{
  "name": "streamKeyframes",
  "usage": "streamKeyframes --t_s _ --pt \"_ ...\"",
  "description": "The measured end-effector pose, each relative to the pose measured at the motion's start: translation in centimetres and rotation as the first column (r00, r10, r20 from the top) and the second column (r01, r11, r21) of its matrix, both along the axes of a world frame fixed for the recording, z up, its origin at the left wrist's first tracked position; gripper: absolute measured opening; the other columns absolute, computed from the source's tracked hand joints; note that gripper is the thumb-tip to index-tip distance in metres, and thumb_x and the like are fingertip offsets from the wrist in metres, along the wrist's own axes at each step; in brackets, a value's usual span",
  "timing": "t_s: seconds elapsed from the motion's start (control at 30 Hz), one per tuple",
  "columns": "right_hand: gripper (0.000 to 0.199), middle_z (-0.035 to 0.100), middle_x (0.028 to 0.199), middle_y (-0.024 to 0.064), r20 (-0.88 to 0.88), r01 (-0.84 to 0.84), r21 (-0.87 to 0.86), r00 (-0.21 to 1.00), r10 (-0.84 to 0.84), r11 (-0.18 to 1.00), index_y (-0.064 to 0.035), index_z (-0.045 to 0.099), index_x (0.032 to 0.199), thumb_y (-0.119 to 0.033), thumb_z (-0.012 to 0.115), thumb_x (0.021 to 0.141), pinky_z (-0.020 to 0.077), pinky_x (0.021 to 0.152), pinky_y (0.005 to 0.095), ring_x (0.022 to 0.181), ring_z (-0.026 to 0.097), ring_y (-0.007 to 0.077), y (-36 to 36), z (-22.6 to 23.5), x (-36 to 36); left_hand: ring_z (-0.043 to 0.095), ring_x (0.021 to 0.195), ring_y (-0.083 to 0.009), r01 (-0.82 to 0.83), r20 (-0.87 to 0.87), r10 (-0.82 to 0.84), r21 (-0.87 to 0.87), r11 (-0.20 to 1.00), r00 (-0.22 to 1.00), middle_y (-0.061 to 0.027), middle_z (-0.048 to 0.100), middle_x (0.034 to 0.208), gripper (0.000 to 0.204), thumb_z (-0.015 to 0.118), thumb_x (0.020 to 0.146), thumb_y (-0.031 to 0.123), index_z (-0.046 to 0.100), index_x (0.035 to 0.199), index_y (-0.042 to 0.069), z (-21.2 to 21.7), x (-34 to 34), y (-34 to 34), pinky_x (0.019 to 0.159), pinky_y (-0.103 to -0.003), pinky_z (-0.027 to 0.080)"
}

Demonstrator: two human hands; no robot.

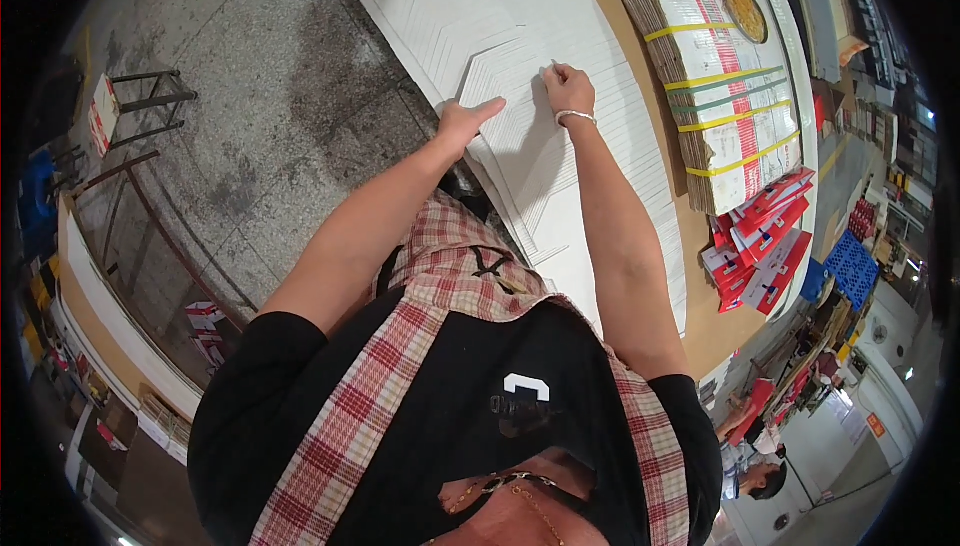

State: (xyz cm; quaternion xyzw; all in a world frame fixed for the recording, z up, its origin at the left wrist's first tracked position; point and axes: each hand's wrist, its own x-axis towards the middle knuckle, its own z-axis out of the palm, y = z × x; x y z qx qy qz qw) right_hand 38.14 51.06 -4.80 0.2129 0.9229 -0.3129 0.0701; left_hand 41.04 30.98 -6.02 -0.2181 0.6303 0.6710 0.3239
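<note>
My left hand (462,121) lies flat with fingers spread on the near edge of a stack of white corrugated cardboard sheets (520,136) on the table. My right hand (568,88), wearing a silver bracelet, pinches the upper edge of the top white sheet between thumb and fingers. The top sheet is a cut, angled blank lying slightly askew over larger white sheets (450,6).
A strapped bundle of flat printed cartons (720,86) sits at the right of the brown table (640,6), with loose red-and-white flat cartons (765,246) below it. Grey concrete floor (260,96) lies left. A metal stool (140,106) stands far left. Another person (760,466) is at lower right.
</note>
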Motion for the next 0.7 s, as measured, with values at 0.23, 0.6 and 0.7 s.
streamKeyframes --t_s 0.23,0.6,0.7 --pt "0.038 0.059 0.088 0.0212 -0.102 0.002 0.093 0.995 0.008 0.996 -0.0037 0.066 0.097 -0.033 0.067 0.073 0.0471 0.078 0.0389 0.085 0.058 0.0340 -1.1 0.6 1.0 0.062 0.085 -0.0233 -0.029 -0.037 0.027 -0.053 0.998 0.999 -0.0197 0.063 0.094 0.068 0.083 0.061 0.037 0.058 0.096 -0.015 0.9 0.3 0.0 0.075 -0.033 0.048" --pt "0.030 0.057 0.092 0.0179 -0.146 0.031 0.061 0.989 -0.021 0.998 -0.0049 0.065 0.101 -0.018 0.062 0.074 0.0445 0.084 0.0380 0.094 0.054 0.0320 -1.5 0.3 2.0 0.059 0.095 -0.0254 0.021 0.003 -0.020 -0.085 0.996 1.000 -0.0245 0.059 0.104 0.082 0.081 0.062 0.043 0.051 0.105 -0.020 1.1 0.4 -0.3 0.082 -0.033 0.046" --pt "0.030 0.055 0.099 0.0179 -0.129 0.018 0.104 0.992 -0.005 0.994 -0.0059 0.065 0.103 -0.015 0.061 0.075 0.0442 0.084 0.0383 0.096 0.052 0.0319 -1.2 0.2 2.3 0.060 0.089 -0.0228 0.000 -0.016 -0.001 -0.092 0.996 1.000 -0.0216 0.061 0.098 0.073 0.081 0.063 0.041 0.056 0.097 -0.018 2.7 0.5 0.5 0.078 -0.032 0.047"
